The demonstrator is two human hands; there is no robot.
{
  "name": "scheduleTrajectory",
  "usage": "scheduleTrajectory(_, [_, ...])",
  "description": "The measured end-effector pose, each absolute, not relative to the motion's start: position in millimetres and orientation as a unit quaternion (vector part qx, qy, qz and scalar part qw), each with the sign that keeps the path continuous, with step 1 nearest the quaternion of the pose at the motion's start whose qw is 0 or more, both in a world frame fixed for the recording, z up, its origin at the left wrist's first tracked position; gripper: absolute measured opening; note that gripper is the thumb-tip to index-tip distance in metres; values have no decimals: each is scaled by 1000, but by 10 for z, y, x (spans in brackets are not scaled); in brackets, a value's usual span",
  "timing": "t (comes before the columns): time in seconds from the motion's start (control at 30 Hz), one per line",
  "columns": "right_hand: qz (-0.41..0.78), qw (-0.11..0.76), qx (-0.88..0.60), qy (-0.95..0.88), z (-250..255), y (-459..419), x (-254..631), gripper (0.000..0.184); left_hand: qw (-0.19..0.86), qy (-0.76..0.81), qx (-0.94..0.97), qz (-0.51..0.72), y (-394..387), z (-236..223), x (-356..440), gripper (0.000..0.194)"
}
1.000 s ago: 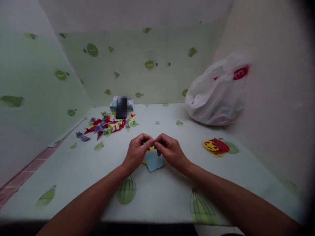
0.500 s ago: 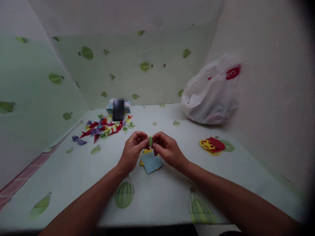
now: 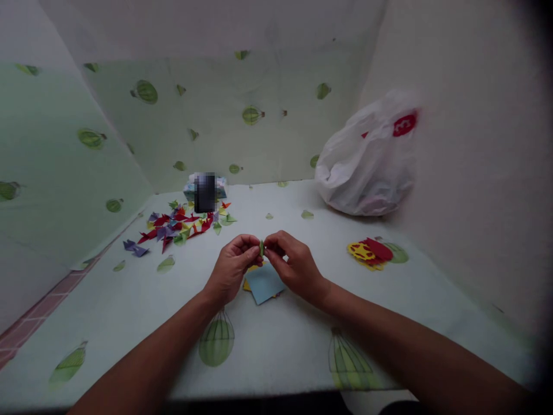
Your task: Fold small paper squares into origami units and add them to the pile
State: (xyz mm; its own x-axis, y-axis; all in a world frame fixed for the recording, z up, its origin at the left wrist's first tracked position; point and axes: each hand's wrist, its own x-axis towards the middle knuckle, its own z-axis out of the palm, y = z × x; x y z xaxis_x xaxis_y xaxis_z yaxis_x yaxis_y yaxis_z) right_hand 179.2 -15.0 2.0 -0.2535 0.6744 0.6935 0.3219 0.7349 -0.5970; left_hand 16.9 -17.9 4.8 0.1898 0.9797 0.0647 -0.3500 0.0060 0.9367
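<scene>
A small folded piece of green paper (image 3: 261, 248) is pinched between both hands over the middle of the table. My left hand (image 3: 234, 266) grips its left side with thumb and fingers closed. From the other side, the thumb and fingertips of my right hand (image 3: 295, 264) press on it. The paper stands narrow and edge-on, and my fingers hide part of it. Just below the hands lies a stack of square paper sheets (image 3: 263, 285), light blue on top with yellow edges showing underneath.
To the left back is a spread of folded paper cranes (image 3: 173, 226) in several colours. Behind them stand a tissue box (image 3: 222, 188) and a blurred dark object (image 3: 205, 193). A white plastic bag (image 3: 367, 167) sits at the right back, near yellow and red paper cutouts (image 3: 372, 253).
The green paper has turned from showing a wider face to a thin edge. Both hands still hold it, and the right fingers have shifted slightly. The whole view has moved a little.
</scene>
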Motion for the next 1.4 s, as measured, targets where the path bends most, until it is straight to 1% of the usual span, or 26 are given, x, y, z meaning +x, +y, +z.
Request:
scheduleTrajectory(0.13, [140, 515, -320, -783, 17, -143, 1800, 11, 605, 348, 475, 536, -168, 45, 158, 22])
scheduleTrajectory(0.37, [87, 499, -327, -798, 4, -154, 1807, 11, 607, 349, 478, 530, -166, 30, 150, 21])
scheduleTrajectory(0.6, [67, 497, -337, -797, 11, -161, 1799, 11, 604, 349, 477, 534, -168, 55, 156, 21])
scheduleTrajectory(0.87, [59, 495, -357, -790, 3, -139, 1806, 12, 595, 353, 465, 553, -169, 70, 173, 26])
scheduleTrajectory(1.2, [45, 469, -362, -804, 7, -152, 1817, 5, 599, 350, 460, 554, -188, 73, 190, 27])
scheduleTrajectory(1.4, [9, 461, -372, -806, 16, -150, 1828, 11, 592, 358, 469, 548, -185, 68, 189, 25])
